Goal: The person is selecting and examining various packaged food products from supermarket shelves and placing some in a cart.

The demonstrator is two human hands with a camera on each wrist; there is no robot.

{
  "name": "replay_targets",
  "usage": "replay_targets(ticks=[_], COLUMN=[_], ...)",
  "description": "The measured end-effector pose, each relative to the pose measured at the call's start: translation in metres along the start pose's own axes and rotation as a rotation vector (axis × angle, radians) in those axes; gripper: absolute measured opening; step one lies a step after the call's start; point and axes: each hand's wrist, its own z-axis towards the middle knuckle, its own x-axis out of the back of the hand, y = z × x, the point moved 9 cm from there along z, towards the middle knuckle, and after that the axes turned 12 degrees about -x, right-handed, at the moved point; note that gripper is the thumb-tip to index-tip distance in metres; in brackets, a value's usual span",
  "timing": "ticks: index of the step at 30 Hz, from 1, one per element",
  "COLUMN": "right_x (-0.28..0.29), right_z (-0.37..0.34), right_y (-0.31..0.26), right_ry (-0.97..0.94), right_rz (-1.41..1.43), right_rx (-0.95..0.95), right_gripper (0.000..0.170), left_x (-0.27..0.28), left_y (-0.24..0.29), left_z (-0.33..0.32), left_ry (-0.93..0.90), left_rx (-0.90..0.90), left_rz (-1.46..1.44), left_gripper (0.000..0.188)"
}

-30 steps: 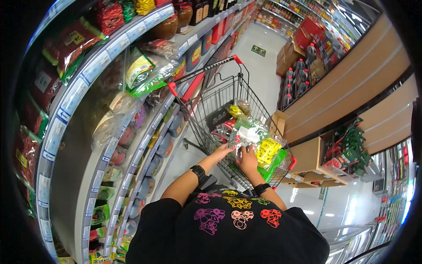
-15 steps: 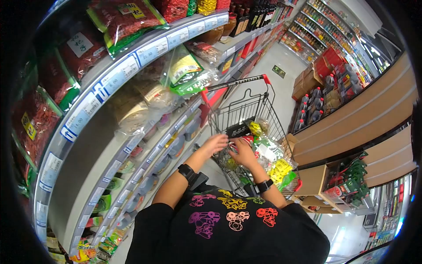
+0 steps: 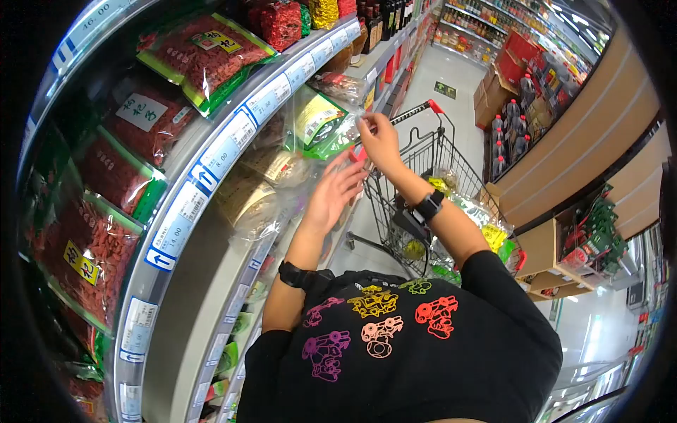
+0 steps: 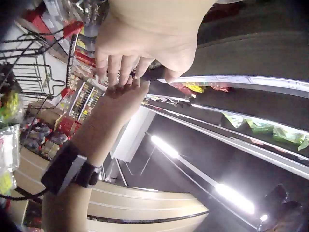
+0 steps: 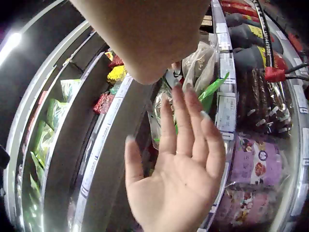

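My left hand (image 3: 330,196) is raised beside the shelf front, fingers spread and nearly straight; its bare palm (image 5: 174,191) faces the right wrist camera. Farther forward, my right hand (image 3: 382,144) reaches over the cart's handle corner with bent fingers. Its fingertips are right at the edge of a clear plastic bag with a green pack (image 3: 321,121) on the shelf. I cannot tell whether they pinch that plastic. In the left wrist view the right hand (image 4: 118,104) shows behind the left fingers. The shopping cart (image 3: 415,111) stands just beyond both hands.
Inside the cart lie several packs, one with a yellow label (image 3: 493,236). Red bagged goods (image 3: 204,60) fill the upper shelf at left, above a curved strip of price tags (image 3: 180,218). Bagged round goods (image 3: 247,201) sit lower. Cartons and bottles (image 3: 511,123) stand across the aisle.
Both hands have left the goods in the cart and moved toward the shelf, the right one up to the clear bag. The view has turned toward the shelves; the cart appears farther right.
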Motion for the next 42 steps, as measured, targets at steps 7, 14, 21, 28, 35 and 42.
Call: replay_targets(ticks=[7, 14, 21, 28, 35, 42], right_x=[-0.028, -0.011, 0.07, 0.178, 0.281, 0.425], right_z=[0.017, 0.009, -0.025, -0.111, -0.209, -0.285], right_y=[0.001, -0.031, 0.005, 0.1, 0.171, 0.246], right_ry=[0.048, 0.111, 0.051, 0.172, 0.306, 0.574], right_rz=[-0.279, 0.063, 0.33, 0.632, 0.785, 0.501], right_rx=[-0.269, 0.059, -0.246, -0.54, -0.762, -0.877], right_gripper=[0.025, 0.017, 0.016, 0.013, 0.013, 0.011], left_x=[-0.011, -0.01, -0.038, -0.019, -0.098, -0.209], left_y=[0.021, 0.015, -0.022, -0.141, -0.243, -0.392], left_z=[-0.01, -0.012, -0.008, -0.022, -0.005, -0.026], left_ry=[-0.108, -0.092, -0.155, -0.054, -0.2, -0.541], left_rx=[0.026, 0.049, 0.105, 0.498, 0.584, 0.66], left_rz=[-0.059, -0.118, 0.098, 0.319, 0.531, 0.636], left_gripper=[0.061, 0.064, 0.058, 0.031, 0.016, 0.017])
